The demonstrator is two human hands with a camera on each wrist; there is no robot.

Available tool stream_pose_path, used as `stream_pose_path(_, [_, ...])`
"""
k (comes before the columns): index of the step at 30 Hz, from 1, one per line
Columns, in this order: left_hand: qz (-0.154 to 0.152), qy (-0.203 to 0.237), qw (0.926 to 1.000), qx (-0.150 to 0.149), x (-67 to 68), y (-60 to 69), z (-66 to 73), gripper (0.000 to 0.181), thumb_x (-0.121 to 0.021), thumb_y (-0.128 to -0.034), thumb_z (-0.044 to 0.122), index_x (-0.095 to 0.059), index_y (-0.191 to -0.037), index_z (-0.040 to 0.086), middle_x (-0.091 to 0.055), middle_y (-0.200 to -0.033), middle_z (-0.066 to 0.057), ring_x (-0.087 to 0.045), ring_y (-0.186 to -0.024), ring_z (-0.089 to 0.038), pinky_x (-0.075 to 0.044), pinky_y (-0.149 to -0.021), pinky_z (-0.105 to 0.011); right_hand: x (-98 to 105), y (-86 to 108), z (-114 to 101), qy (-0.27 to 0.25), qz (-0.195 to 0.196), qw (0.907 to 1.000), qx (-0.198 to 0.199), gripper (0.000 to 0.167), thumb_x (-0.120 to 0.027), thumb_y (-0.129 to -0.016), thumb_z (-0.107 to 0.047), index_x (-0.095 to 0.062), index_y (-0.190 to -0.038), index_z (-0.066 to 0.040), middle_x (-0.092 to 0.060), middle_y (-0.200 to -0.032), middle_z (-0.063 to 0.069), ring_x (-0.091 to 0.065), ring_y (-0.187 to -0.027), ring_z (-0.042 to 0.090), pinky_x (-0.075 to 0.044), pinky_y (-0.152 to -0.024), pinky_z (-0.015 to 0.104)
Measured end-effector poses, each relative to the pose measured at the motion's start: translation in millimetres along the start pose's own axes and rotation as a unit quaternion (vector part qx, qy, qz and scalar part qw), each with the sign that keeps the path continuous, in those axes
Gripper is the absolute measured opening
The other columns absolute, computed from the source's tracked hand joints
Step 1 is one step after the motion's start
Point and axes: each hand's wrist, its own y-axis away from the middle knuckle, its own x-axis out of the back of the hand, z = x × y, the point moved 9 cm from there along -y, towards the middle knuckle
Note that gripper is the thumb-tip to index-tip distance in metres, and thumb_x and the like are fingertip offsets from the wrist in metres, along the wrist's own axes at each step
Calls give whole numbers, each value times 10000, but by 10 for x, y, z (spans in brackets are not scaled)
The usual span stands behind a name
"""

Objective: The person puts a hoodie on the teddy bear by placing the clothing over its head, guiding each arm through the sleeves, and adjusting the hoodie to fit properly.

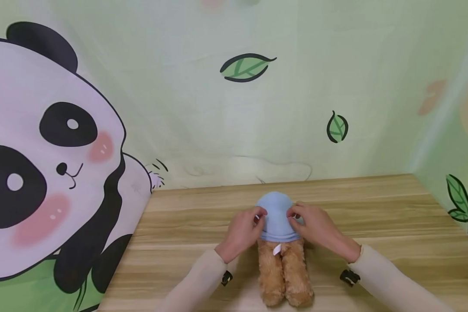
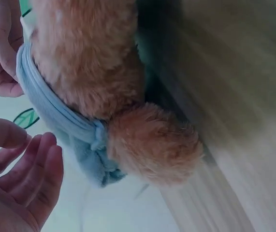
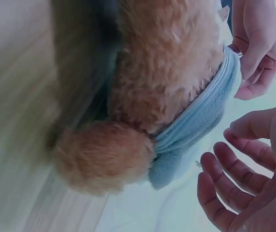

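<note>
A brown furry plush toy (image 1: 271, 277) lies on the table, its two long limbs pointing toward me. A light blue cloth garment (image 1: 277, 216) covers its far part, with folded edges across the fur. My left hand (image 1: 243, 229) is at the garment's left side, thumb and fingers bent and apart. On the other side is my right hand (image 1: 316, 225), in a similar pose. In the left wrist view, my left hand (image 2: 21, 179) has loosely bent fingers beside the garment (image 2: 55, 116). The right wrist view shows my right hand (image 3: 254, 169) relaxed, a gap between it and the garment (image 3: 200, 121).
The wooden table (image 1: 195, 216) extends around the toy. A small white tag (image 1: 277, 249) sticks out between the toy's limbs. Behind the table hangs a pale green backdrop (image 1: 179, 108) with a printed panda (image 1: 58, 130) and leaves. Black straps are at both wrists.
</note>
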Motion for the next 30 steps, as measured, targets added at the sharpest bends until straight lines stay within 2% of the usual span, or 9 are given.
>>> stream_pose_path(5, [-62, -189, 9998, 12, -40, -163, -16, 162, -612, -940, 128, -716, -1064, 114, -709, -942, -11, -662, -840, -124, -523, -718, -243, -30, -135, 72, -44, -5, 10000, -60, 125, -709, -872, -107, -728, -995, -88, -711, -946, 39, -674, -834, 200, -552, -730, 359])
stream_pose_path(10, [-131, -227, 9996, -87, -83, -328, -2, 184, -627, -942, 133, -723, -1097, 113, -703, -1036, -28, -675, -900, -146, -541, -771, -275, -26, -253, 126, -2, 115, 9999, -11, 130, -734, -850, -59, -738, -980, -70, -718, -943, 70, -678, -802, 221, -552, -692, 369])
stream_pose_path(15, [-253, -246, 9994, 58, -140, -443, -57, 208, -658, -928, 154, -728, -1119, 108, -697, -1099, -52, -678, -941, -169, -548, -806, -304, -49, -339, 180, -109, 96, 9999, -70, 162, -750, -837, -54, -740, -998, -57, -716, -952, 80, -677, -811, 251, -548, -695, 387])
stream_pose_path(24, [-688, -318, 9967, 277, -268, -494, -182, 310, -664, -934, 221, -685, -1221, 106, -638, -1242, -107, -606, -1147, -265, -506, -965, -399, -197, -387, 349, -272, -115, 9986, -434, 266, -756, -848, -108, -717, -1101, -37, -692, -1059, 117, -680, -937, 304, -555, -800, 447])
stream_pose_path(30, [-711, -330, 9965, 275, -304, -462, -205, 287, -675, -932, 218, -696, -1191, 96, -625, -1168, -88, -594, -1079, -239, -510, -907, -365, -294, -380, 368, -295, -283, 9975, -577, 250, -738, -871, -136, -718, -1099, -34, -660, -1036, 110, -654, -962, 292, -542, -822, 448])
